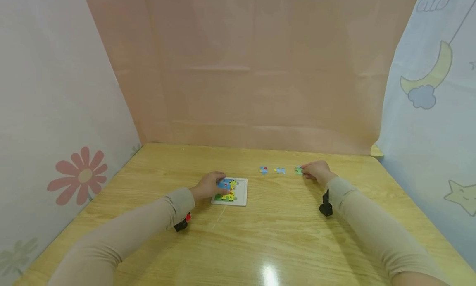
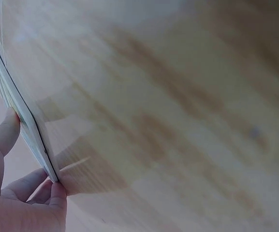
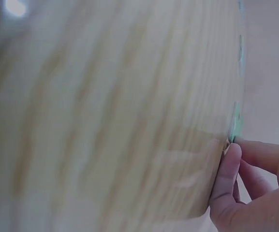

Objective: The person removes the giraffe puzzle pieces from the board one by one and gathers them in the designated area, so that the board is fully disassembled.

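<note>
My left hand (image 1: 206,187) grips the left side of a white-framed jigsaw board (image 1: 241,191), thumb over its face and fingers along its edge. Blue, yellow and green pieces with a giraffe picture fill the board's left part, while its right part shows bare white. In the left wrist view the thumb (image 2: 7,130) presses the board from above. At the back of the table, my right hand (image 1: 317,170) pinches the near end of a green puzzle piece (image 1: 298,170) between thumb and index finger. The right wrist view shows that green piece (image 3: 236,123) just past the fingertips.
Left of the green piece, a blue piece with yellow (image 1: 280,170) and a blue piece with a red spot (image 1: 263,170) lie in a row on the wooden table (image 1: 238,240). A brown paper sheet (image 1: 253,71) hangs behind; printed cloths flank both sides.
</note>
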Demonstrator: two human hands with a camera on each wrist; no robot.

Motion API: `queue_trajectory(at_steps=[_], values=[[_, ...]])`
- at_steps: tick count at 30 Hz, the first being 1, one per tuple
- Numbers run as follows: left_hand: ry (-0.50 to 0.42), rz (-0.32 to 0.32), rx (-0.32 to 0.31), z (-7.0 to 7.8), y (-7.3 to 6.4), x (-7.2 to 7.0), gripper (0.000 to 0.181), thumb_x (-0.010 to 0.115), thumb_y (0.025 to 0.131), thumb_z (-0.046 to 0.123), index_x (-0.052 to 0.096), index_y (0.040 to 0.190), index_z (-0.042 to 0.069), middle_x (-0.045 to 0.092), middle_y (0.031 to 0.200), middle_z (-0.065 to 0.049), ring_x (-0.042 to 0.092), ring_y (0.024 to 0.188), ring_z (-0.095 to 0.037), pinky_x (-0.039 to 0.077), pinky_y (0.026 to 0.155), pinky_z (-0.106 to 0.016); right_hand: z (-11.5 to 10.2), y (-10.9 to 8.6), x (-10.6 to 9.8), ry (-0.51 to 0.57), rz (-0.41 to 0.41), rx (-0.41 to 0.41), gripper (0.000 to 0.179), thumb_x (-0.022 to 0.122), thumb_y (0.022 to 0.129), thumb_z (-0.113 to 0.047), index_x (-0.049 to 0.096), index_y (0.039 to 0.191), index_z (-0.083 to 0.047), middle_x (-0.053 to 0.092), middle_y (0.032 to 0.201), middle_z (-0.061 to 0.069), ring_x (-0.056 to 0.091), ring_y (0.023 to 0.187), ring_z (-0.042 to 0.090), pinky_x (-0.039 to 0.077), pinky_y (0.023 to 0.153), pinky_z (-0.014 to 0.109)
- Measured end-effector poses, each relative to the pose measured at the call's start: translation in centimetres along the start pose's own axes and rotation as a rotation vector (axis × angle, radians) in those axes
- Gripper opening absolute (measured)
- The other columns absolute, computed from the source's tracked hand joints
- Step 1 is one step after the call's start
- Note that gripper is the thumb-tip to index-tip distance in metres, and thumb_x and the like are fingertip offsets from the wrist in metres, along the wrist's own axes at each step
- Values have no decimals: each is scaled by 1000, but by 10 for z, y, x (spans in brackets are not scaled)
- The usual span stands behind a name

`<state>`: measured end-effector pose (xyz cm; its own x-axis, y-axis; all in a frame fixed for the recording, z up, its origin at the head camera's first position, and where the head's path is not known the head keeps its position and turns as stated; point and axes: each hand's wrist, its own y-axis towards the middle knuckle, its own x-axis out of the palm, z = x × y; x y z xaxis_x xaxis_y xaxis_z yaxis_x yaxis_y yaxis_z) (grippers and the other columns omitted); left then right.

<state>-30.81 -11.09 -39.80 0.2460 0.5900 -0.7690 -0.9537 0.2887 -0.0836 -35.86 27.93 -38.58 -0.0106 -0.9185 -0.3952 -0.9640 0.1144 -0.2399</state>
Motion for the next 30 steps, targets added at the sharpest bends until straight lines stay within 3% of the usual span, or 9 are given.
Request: queue_trajectory(at_steps=[12, 17, 23, 30], values=[[6, -5, -17, 3, -1, -1, 71, 79, 81, 26, 49, 142, 6, 41, 152, -10, 34, 143, -31, 29, 117, -45, -2, 4, -1, -28, -2, 20, 33, 63, 92, -2, 61, 122, 10, 69, 73, -7, 57, 54, -1, 54, 59, 15], [1, -10, -16, 5, -2, 0, 70, 78, 82, 27, 49, 142, 6, 41, 152, -10, 34, 143, -31, 29, 117, -45, -2, 0, -9, 23, -99, 7, 40, 60, 94, -3, 53, 130, 13, 69, 82, -5, 61, 63, 1, 56, 67, 17], [2, -14, -21, 4, -3, 0, 70, 78, 83, 27, 48, 143, 7, 41, 152, -9, 35, 142, -31, 30, 117, -45, -5, -4, -15, 45, -182, -4, 48, 56, 98, -8, 43, 141, 8, 66, 91, -7, 61, 78, 3, 56, 80, 21], [-16, -5, -20, 0, -3, 0, 71, 78, 82, 28, 48, 143, 8, 39, 154, -9, 35, 142, -32, 31, 116, -45, -15, -5, 0, 80, -240, -36, 50, 54, 100, -14, 41, 143, 5, 62, 117, 5, 61, 91, 9, 54, 89, 25]])
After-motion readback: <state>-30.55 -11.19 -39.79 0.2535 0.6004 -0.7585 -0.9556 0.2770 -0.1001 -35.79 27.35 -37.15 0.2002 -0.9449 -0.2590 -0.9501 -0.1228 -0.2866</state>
